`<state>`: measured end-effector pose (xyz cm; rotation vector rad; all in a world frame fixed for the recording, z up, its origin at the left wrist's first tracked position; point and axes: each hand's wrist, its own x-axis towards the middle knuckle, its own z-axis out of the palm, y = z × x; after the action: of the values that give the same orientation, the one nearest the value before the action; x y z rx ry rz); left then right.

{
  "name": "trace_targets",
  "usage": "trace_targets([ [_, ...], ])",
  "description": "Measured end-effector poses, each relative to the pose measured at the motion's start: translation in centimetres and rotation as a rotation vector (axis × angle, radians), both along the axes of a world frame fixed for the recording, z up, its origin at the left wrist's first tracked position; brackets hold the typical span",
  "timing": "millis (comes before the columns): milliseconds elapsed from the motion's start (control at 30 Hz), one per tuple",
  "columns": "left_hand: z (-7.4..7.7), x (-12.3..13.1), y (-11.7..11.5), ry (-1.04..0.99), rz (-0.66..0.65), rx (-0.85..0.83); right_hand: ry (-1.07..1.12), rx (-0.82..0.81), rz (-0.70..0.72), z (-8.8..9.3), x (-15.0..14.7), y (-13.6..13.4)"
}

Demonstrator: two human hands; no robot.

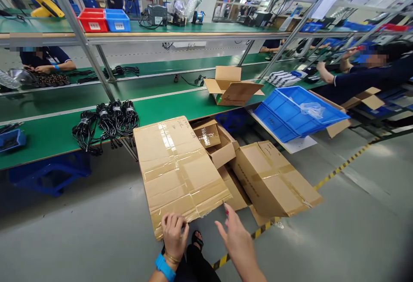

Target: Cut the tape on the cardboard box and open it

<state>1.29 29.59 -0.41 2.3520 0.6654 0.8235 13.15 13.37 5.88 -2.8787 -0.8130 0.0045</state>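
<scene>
Taped cardboard [177, 170] sits before the green worktop [164, 116] | left hand [174, 232] curls fingers at its near edge, grip unclear | right hand [237, 234] spreads released fingers | handling apparently underway; next move seemingly needs both hands' hold

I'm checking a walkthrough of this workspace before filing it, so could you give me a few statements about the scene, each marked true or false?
1. The left hand has a blue band at its wrist. True.
2. The right hand has its thumb pressed against its index finger. False: the two are spread apart.
3. Bundled black cables lie on the green bench. True.
4. In the picture, the red bin sits right of the blue bin. False: it sits left of it.
5. Clear plastic lies in the blue crate. True.
6. The floor tape is plain white. False: it is striped yellow and black.
</scene>
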Motion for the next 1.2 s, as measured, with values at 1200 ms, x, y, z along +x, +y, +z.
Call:
trace_targets([
  [1200,-0.9,16.7,-12.2,-1.177,0.568,-1.848,0.448,0.214,0.921,-3.5,18.1,4.7],
])
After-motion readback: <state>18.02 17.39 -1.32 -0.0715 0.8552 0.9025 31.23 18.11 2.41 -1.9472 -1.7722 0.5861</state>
